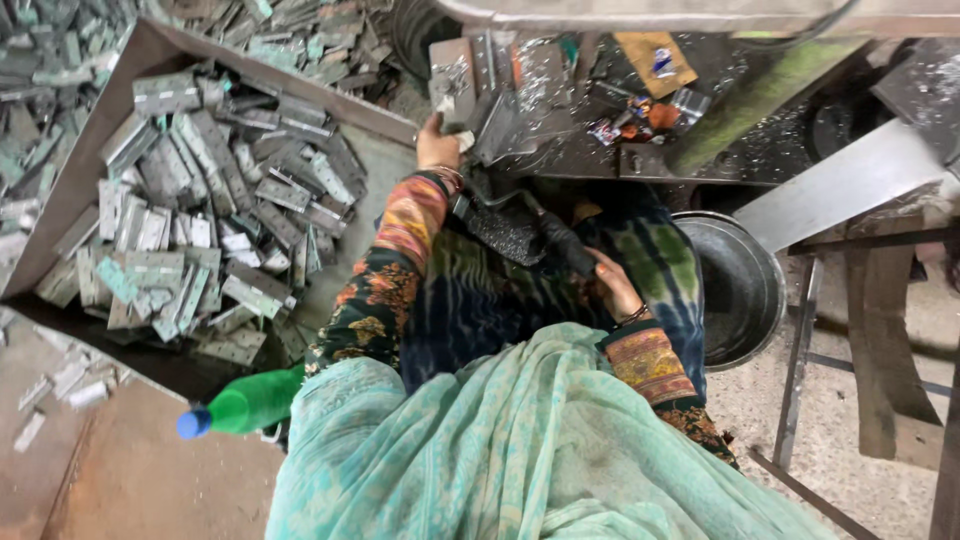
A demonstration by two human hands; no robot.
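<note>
large open tray (60, 215) at left, angled walls, holds a heaped pile of metal hinges (200, 200): flat grey rectangular leaves with a greenish tint, many folded, lying at all angles. more of the same hinges lie loose beyond the tray's upper wall.

work bench (780, 150) across the top, dark metal surface covered with bright shavings and small clutter. a grey metal bar (840, 185) slopes down from the right edge of the bench.

round metal basin (745, 290) sits low at right, beside the person's knee, dull grey, interior dark.

green plastic bottle (250, 402) with a blue cap lies on its side at lower left, just beside the pale green shawl.

black lever handle (560, 240) runs diagonally from under the bench toward the lap; textured dark grip.

right hand (612, 285) is wrapped around the lower end of the lever handle, fingers curled closed on it, bangle at the wrist.

left hand (437, 148) is raised to the bench edge, fingers closed on a hinge piece (452, 85). the piece stands upright against the bench front, flat, rectangular, grey metal with bright scuffed patches; its lower edge is in the fingers. exact finger placement behind the piece cannot be told.
</note>
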